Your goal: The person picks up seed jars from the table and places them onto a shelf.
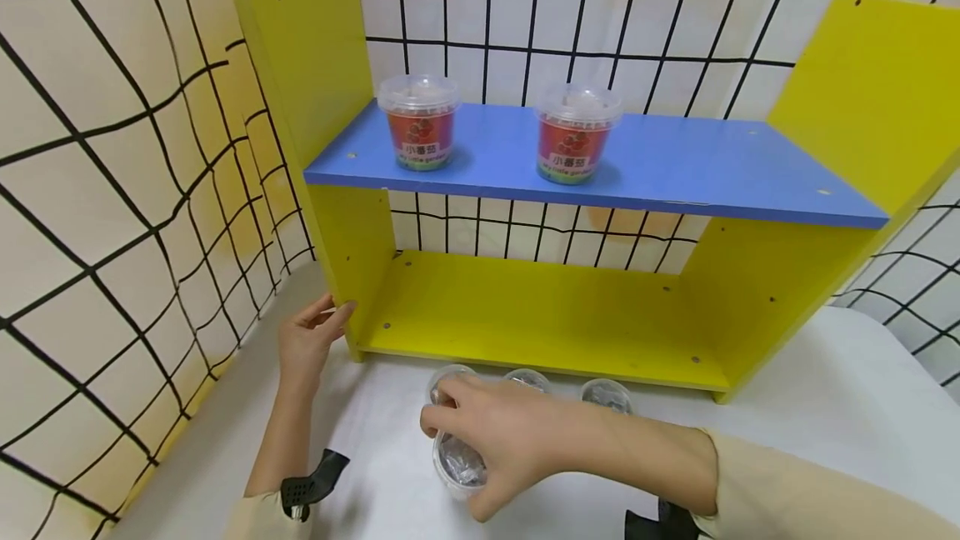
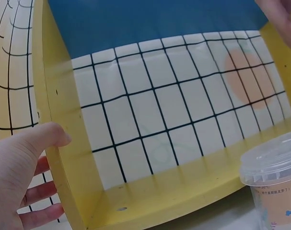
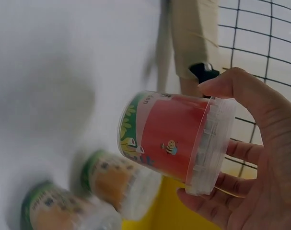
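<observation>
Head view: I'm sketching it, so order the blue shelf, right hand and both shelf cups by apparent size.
1. Blue shelf
2. Right hand
3. Left cup, right cup: too alike to rank

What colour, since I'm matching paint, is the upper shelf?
Blue; the upper shelf shows best in the head view.

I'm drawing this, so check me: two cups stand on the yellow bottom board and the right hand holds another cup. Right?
Not quite: the head view shows the two cups standing on the blue board, not the yellow bottom board. The right hand holds another cup.
</observation>
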A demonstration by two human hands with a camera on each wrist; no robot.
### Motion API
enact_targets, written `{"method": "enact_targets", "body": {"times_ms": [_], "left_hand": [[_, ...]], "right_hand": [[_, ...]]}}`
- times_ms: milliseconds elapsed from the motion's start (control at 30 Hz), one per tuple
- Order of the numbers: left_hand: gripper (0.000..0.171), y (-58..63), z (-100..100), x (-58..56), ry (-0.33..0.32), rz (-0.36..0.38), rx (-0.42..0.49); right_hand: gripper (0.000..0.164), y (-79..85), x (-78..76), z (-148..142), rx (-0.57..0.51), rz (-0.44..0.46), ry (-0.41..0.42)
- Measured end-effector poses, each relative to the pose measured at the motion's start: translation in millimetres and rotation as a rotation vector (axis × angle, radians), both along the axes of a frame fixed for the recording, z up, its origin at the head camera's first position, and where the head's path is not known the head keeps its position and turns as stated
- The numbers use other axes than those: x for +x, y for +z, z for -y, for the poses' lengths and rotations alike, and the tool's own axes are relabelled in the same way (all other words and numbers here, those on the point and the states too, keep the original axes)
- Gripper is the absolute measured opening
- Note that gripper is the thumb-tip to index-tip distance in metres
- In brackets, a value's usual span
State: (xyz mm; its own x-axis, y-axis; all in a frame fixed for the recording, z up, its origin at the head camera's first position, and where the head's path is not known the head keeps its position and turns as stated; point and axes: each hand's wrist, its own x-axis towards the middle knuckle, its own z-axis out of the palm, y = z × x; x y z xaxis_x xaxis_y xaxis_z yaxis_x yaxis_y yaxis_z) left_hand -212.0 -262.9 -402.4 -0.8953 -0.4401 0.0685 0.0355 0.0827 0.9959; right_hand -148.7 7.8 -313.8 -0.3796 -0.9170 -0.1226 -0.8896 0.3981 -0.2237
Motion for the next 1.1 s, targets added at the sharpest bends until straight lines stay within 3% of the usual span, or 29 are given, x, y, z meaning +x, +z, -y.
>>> {"method": "enact_targets", "body": {"times_ms": [433,767,1100], "left_hand": [[0.044,-0.5,-1,-1.0,0.011,-0.007,0.019],[0.044,-0.4,-1,-0.5,0.015,-0.009,0.006],[0.044,0.5,-2,1.3,0.020,-0.005,0.011]], "right_hand": [[0.054,36.8,-6.1,-18,-0.013,0.173,-0.062],[0.054,92.9,-10.5,-38,0.062,0.124,-0.136],[0.052,116.7,-15.5,-53,0.092,0.124,-0.169]]}}
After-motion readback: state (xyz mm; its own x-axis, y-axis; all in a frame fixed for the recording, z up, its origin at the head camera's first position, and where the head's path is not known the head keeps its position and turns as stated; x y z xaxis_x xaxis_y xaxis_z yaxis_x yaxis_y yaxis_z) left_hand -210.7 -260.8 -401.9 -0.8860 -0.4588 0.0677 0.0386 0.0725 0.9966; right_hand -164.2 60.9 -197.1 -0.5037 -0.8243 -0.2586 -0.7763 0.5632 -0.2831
